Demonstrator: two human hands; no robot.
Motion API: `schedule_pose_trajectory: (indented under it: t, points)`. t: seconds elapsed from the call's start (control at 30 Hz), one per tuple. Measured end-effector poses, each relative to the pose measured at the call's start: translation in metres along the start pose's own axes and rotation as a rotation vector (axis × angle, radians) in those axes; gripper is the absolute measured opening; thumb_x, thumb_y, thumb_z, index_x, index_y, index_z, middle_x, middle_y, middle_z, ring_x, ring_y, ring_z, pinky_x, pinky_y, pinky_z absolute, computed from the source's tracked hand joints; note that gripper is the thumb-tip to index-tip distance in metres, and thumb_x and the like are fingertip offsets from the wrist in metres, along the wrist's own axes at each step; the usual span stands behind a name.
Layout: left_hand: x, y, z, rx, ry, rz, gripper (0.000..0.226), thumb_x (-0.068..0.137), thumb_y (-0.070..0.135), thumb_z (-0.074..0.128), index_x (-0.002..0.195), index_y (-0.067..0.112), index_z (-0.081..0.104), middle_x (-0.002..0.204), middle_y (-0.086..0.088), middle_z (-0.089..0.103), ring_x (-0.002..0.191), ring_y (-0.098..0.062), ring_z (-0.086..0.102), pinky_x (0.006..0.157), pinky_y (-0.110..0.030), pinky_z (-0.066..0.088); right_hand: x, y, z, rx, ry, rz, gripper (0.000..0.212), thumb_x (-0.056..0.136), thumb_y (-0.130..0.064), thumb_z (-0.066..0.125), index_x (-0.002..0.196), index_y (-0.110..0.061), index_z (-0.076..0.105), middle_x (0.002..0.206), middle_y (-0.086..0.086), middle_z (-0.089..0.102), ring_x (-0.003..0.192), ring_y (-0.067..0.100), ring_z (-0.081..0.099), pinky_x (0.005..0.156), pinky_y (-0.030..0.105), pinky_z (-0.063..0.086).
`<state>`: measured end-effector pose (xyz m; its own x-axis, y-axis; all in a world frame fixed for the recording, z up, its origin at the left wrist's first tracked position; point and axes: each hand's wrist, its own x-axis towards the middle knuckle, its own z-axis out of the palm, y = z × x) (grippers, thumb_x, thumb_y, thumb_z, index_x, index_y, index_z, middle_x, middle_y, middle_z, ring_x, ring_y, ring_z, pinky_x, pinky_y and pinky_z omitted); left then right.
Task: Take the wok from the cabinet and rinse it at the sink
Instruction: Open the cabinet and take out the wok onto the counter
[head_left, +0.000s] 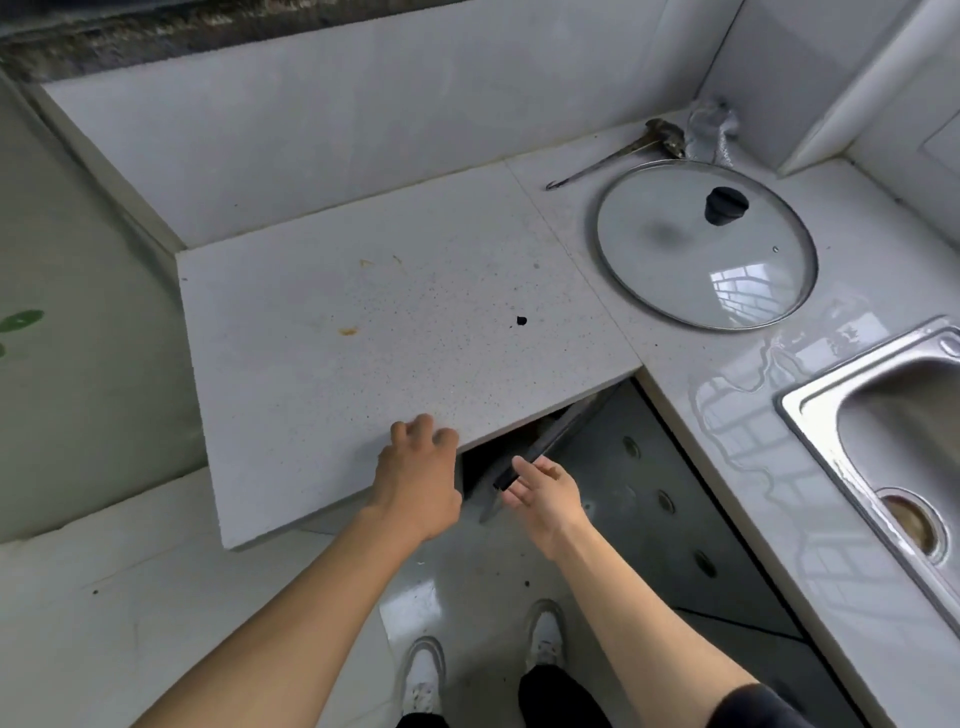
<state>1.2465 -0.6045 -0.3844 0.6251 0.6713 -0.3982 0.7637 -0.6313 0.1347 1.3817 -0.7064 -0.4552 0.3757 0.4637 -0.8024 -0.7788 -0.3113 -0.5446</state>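
Only a long dark handle (540, 451) of the wok shows, sticking out of the open cabinet under the white speckled counter (363, 322). The pan itself is hidden beneath the counter. My right hand (545, 488) is at the handle's near end with its fingers spread and relaxed, touching or almost touching it. My left hand (418, 467) rests on the counter's front edge, fingers loosely bent on the top surface. The steel sink (810, 410) is set in the counter at the right.
A glass lid (675, 270) with a black knob lies on the counter beyond the sink, with a metal ladle (613, 156) behind it. Grey cabinet doors (649, 493) with round vents run below the sink counter. The counter around the sink is wet. My feet stand on the tiled floor.
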Motion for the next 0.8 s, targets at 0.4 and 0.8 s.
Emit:
schedule_pose_trajectory:
  t: [0.4,0.8]
  points:
    - [-0.001,-0.019,0.019,0.102,0.097,0.156,0.069,0.077,0.034,0.062,0.134,0.01,0.033,0.139,-0.015,0.031,0.119,-0.033,0.036,0.085,-0.033,0.047,-0.018,0.025,0.001,-0.456,0.549,-0.324,0.024,0.081,-0.006,0.064,0.1,-0.014,0.053,0.08,-0.003,0.055,0.072,0.013,0.054,0.06,0.023,0.043]
    - [0.005,0.006,0.022,0.112,0.13,0.323,0.061,0.087,0.037,0.056,0.14,0.017,0.033,0.153,-0.012,0.021,0.137,-0.031,0.024,0.104,-0.04,0.038,-0.037,0.029,-0.06,-0.877,0.563,-0.59,0.028,0.081,-0.005,0.061,0.105,-0.018,0.051,0.099,-0.004,0.054,0.09,0.016,0.053,0.075,0.025,0.043]
